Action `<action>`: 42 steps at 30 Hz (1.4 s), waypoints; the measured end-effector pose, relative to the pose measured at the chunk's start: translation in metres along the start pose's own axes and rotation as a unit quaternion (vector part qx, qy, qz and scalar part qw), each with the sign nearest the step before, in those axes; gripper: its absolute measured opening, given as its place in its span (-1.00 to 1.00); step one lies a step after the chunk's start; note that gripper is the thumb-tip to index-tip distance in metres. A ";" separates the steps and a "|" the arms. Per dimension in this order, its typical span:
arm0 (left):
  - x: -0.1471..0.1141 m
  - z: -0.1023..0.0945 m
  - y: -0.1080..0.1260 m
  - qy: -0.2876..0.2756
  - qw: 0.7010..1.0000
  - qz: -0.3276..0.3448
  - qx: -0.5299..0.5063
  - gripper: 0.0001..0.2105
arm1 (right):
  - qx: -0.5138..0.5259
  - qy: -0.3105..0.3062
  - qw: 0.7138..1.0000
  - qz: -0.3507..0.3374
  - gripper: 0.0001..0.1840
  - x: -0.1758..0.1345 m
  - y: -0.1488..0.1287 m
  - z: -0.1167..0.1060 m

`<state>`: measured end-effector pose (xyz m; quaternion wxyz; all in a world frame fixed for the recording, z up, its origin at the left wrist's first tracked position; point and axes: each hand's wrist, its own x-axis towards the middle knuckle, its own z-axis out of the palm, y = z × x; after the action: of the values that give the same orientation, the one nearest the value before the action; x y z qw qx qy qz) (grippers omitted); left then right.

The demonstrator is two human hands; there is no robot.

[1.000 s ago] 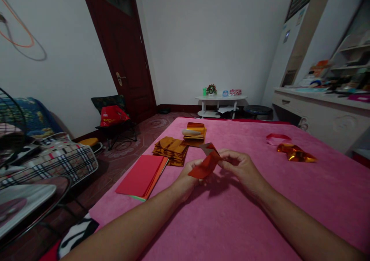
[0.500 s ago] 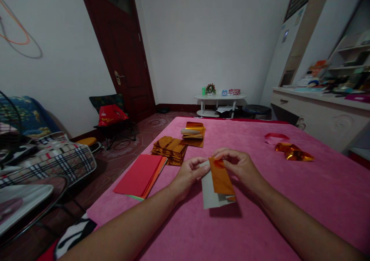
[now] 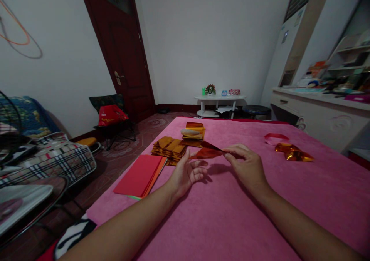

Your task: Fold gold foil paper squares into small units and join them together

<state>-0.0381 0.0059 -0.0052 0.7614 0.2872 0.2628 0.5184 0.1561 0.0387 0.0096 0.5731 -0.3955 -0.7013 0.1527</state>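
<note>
My right hand (image 3: 245, 163) pinches the right end of a folded orange-gold paper (image 3: 208, 152), now seen nearly edge-on above the cloth. At its other end is my left hand (image 3: 189, 172), palm turned up and fingers apart, with the thumb beside the paper; whether it touches is unclear. Just beyond the left hand sits a stack of folded gold papers (image 3: 170, 148). Farther back lies another pile of gold papers (image 3: 194, 129) with a pale rounded object (image 3: 190, 131) on it. Red and orange sheets (image 3: 140, 174) lie left of my left hand.
A pink cloth (image 3: 231, 222) covers the table. To the right lie a pink ribbon loop (image 3: 276, 138) and a crumpled gold foil piece (image 3: 293, 152). A cluttered white counter (image 3: 318, 103) stands at the right, a folding chair (image 3: 111, 116) at the left.
The folded paper has tipped from upright, with its pale side showing, to nearly flat and edge-on. My left hand has come off its pinch and spread its fingers.
</note>
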 end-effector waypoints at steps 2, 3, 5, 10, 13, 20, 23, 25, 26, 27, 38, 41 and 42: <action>-0.001 0.001 0.001 0.001 1.000 0.011 -0.005 -0.51 | -0.048 -0.004 0.998 -0.034 -0.84 -0.002 0.000 -0.002; -0.001 0.002 0.001 0.003 1.000 0.020 -0.006 -0.53 | -0.074 -0.007 0.996 -0.050 -0.83 -0.003 0.001 -0.003; -0.001 0.002 0.001 0.006 0.999 0.034 -0.008 -0.55 | -0.126 -0.019 0.988 -0.085 -0.81 -0.006 0.000 -0.004; 0.000 0.000 -0.002 0.035 0.998 0.050 0.005 -0.58 | -0.230 -0.063 0.953 -0.184 -0.76 -0.009 -0.001 -0.008; 0.001 0.000 -0.003 0.061 0.995 0.074 0.012 -0.64 | -0.267 -0.066 0.936 -0.219 -0.75 -0.009 -0.001 -0.009; 0.001 0.002 -0.005 0.087 0.990 0.107 0.040 -0.65 | -0.302 -0.091 0.909 -0.273 -0.73 -0.012 0.000 -0.009; 0.001 -0.001 -0.006 0.088 0.989 0.111 0.044 -0.68 | -0.297 -0.096 0.908 -0.279 -0.74 -0.013 0.000 -0.009; 0.002 -0.003 -0.008 0.088 0.989 0.113 0.045 -0.71 | -0.293 -0.093 0.910 -0.278 -0.74 -0.013 0.001 -0.009; 0.003 -0.004 -0.008 0.090 0.988 0.114 0.045 -0.74 | -0.292 -0.093 0.911 -0.277 -0.73 -0.013 0.002 -0.009; 0.003 -0.005 -0.009 0.092 0.988 0.114 0.047 -0.75 | -0.291 -0.093 0.911 -0.277 -0.72 -0.013 0.002 -0.009; 0.005 -0.004 -0.009 0.140 0.972 0.137 0.132 -0.76 | -0.246 -0.092 0.929 -0.260 -0.66 -0.012 0.005 -0.008; 0.007 -0.007 -0.010 0.142 0.967 0.148 0.153 -0.75 | -0.235 -0.087 0.935 -0.249 -0.70 -0.011 0.007 -0.009; 0.007 -0.008 -0.010 0.142 0.965 0.152 0.157 -0.75 | -0.232 -0.085 0.937 -0.246 -0.72 -0.011 0.008 -0.009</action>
<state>-0.0349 0.0111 -0.0184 0.5737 0.3634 0.3994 0.6158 0.1677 0.0335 -0.0008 0.4228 -0.3184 -0.8389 -0.1271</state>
